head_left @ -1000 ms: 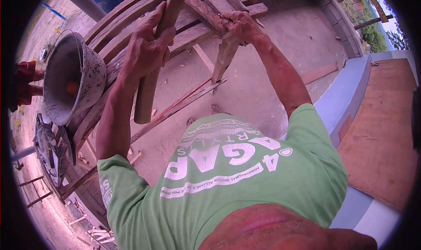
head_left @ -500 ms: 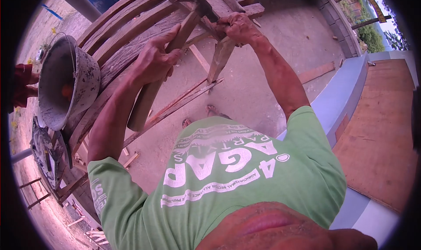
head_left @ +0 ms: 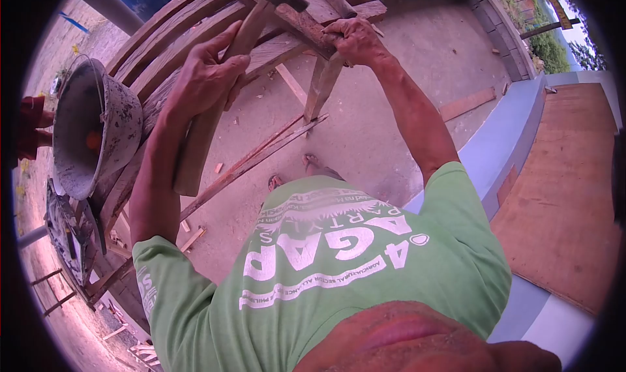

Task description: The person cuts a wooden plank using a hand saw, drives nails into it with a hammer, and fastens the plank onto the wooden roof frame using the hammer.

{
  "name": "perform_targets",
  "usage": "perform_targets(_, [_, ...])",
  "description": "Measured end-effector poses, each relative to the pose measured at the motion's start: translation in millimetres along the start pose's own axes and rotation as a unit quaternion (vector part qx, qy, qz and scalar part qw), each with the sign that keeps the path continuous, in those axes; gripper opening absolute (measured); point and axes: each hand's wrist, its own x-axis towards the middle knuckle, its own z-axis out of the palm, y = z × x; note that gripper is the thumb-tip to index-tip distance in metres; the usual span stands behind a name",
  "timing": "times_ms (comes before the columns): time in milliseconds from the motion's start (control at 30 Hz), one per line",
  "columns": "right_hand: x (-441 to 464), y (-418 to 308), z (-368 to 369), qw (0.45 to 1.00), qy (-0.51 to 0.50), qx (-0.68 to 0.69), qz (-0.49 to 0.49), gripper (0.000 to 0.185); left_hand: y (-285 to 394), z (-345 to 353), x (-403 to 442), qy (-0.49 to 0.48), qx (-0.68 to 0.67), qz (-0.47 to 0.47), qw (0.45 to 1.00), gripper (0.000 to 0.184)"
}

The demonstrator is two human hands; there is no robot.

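Up toward 11 o'clock goes the hammer (head_left: 250, 31), off the right hand (head_left: 360, 43). Left hand (head_left: 207, 75) wraps its handle; right fingers bend by the wood (head_left: 317, 38), their hold hidden.

The hammer (head_left: 244, 39) has a dark metal head and a matt wooden handle. The planks (head_left: 173, 36) are of rough wood — the bucket (head_left: 124, 118) is matt and spotted, the shirt (head_left: 326, 241) is cloth.
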Motion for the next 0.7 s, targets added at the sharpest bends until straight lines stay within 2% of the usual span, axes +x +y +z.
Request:
perform_targets(100, [-17.2,7.9,0.4,0.997,0.076,-0.021,-0.017,0.044,5.6,-25.6,3.1,0.088,-0.015,0.067,0.994,0.064])
perform_targets(200, [-39.7,19.6,29.4,0.981,0.179,-0.073,-0.027,0.053,14.0,-43.3,2.0,0.129,-0.047,0.093,0.986,0.060])
perform_targets(267, [-41.9,16.2,42.4,0.982,0.184,-0.037,-0.019,0.052,9.6,-54.2,7.3,0.142,-0.065,0.122,0.980,0.058])
perform_targets(367, [-38.1,12.9,49.4,0.979,0.204,-0.011,-0.018,0.052,1.7,-30.6,16.4,0.207,-0.065,0.113,0.970,0.057])
perform_targets(400, [-38.1,12.8,51.0,0.978,0.206,-0.002,-0.022,0.052,-0.7,-9.2,10.4,0.179,-0.038,0.075,0.980,0.058])
perform_targets(433, [-35.8,14.0,50.3,0.977,0.211,0.005,-0.027,0.051,-12.3,3.4,6.6,0.086,-0.020,0.005,0.996,0.061])
perform_targets(467, [-35.5,16.4,47.7,0.976,0.216,-0.004,-0.036,0.049,-29.1,13.4,6.5,-0.057,0.024,-0.048,0.997,0.065])
perform_targets(567, [-44.2,17.8,50.4,0.977,0.210,-0.011,-0.046,0.045,-3.5,10.0,-4.6,-0.035,-0.006,-0.052,0.998,0.065])
perform_targets(600, [-41.6,17.6,47.8,0.977,0.209,-0.011,-0.042,0.045,-9.9,-5.1,2.2,0.001,0.037,0.032,0.999,0.063])
perform_targets(700, [-39.3,12.8,43.5,0.979,0.201,-0.009,-0.031,0.044,27.7,-37.4,4.9,0.117,-0.006,0.079,0.990,0.061])
